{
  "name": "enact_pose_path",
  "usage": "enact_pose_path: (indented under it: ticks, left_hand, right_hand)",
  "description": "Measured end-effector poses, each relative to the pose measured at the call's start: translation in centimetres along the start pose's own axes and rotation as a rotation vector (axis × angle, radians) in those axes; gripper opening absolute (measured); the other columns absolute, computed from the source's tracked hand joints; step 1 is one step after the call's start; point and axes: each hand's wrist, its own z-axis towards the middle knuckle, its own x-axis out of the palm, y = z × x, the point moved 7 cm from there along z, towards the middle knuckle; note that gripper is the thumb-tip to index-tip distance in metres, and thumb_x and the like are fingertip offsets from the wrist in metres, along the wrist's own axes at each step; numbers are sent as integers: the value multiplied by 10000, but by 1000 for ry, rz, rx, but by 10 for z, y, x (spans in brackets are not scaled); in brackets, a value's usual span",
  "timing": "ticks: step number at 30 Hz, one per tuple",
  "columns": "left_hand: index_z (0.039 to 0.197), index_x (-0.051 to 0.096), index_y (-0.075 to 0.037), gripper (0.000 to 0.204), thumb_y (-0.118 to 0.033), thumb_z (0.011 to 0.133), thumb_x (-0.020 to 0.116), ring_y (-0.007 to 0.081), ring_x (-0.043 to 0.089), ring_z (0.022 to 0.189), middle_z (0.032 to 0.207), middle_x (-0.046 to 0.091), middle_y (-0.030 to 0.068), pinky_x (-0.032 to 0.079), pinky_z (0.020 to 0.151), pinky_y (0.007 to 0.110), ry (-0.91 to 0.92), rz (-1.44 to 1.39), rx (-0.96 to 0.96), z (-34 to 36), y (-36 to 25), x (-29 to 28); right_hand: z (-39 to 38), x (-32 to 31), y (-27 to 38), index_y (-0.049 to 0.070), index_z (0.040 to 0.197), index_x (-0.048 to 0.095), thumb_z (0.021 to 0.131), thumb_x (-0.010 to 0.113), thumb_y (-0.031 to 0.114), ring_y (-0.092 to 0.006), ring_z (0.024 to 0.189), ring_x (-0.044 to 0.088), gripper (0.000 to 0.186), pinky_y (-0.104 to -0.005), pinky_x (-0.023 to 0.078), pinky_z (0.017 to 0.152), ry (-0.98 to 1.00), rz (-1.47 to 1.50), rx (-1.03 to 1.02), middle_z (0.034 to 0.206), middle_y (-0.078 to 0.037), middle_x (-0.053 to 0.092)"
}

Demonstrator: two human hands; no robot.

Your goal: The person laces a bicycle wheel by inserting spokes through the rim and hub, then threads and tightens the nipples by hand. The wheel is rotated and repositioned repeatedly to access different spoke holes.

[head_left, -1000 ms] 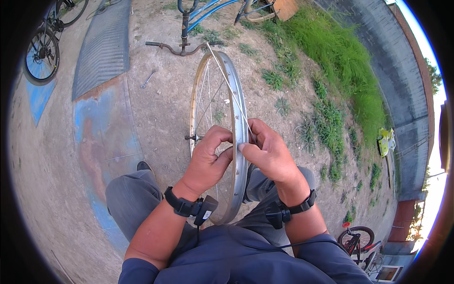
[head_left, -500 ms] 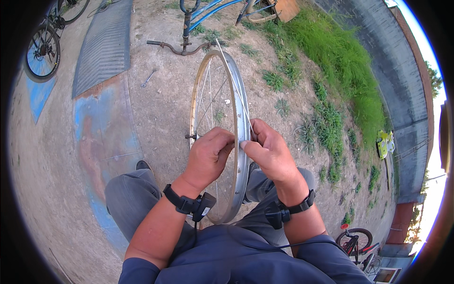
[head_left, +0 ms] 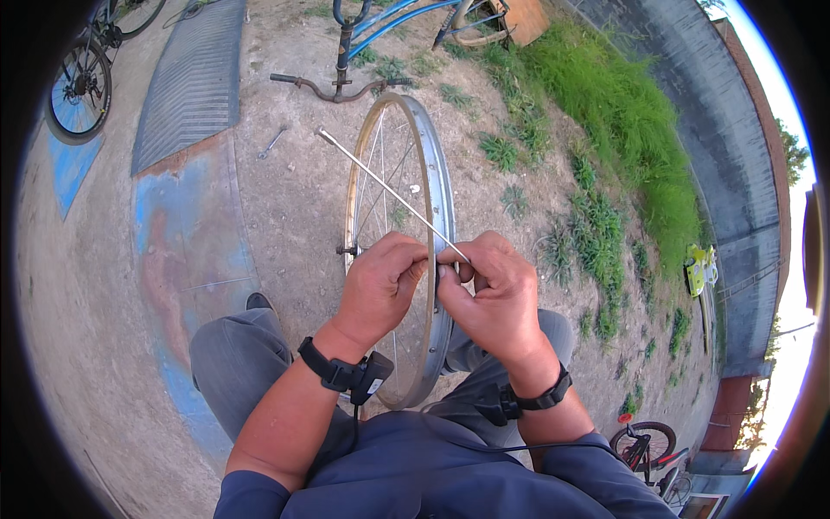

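An upright silver bicycle wheel with thin spokes stands between my knees. My left hand is closed at the left side of the rim, its fingertips pinched at the inner part where I cannot make out what they grip. My right hand grips a long, thin, pale metal rod against the rim's right side, thumb and fingertips at the rim. The rod slants up and leftward across the wheel, with a small head at its upper end. The hub axle shows left of my left hand.
Beyond lie handlebars, a blue frame and a wrench. Metal panels and a black bicycle are at left; grass, a wall and a yellow object at right, another bicycle lower right.
The rod's upper end has swung leftward, away from the top of the rim. My right hand's fingers have shifted onto the rod's lower end; my left hand has barely moved.
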Motion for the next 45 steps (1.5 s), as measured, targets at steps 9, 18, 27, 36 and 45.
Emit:
enact_pose_path:
  ticks: [9,18,27,36,45]
  left_hand:
    - [1166,642,-11,352,-348,1076,591,162,626,982,1073,648,60,506,866,304,184,-714,-574,-36,2,6]
    - [1365,484,26,447,-303,1078,576,151,621,1087,1179,638,89,486,976,323,403,-959,-528,-42,-32,20]
    - [1336,496,19,354,-232,1089,540,153,648,1038,1159,642,83,514,945,332,374,-931,-535,-45,-26,17]
    - [1288,504,6,292,-188,1078,562,143,639,1020,1134,637,75,521,930,330,361,-907,-535,-45,-24,17]
    - [1282,499,9,277,-166,1076,554,154,643,994,1104,639,78,530,907,333,341,-903,-542,-44,-25,15]
  right_hand:
    - [13,-1,9,48,929,720,811,743,6,-173,645,631,127,-306,486,568,-27,-100,-127,769,-74,636]
    - [23,0,11,43,958,717,806,730,0,-197,681,664,159,-319,524,612,44,-96,-49,795,-88,658]
    - [25,7,10,25,977,711,801,717,-12,-180,680,663,180,-299,524,622,45,-91,-70,821,-91,672]
    - [28,8,10,66,999,717,825,745,55,-246,721,734,176,-339,573,625,87,-110,-77,893,-107,714]
    - [29,8,12,61,984,709,805,724,51,-264,719,728,180,-347,574,633,89,-82,-92,897,-107,718]
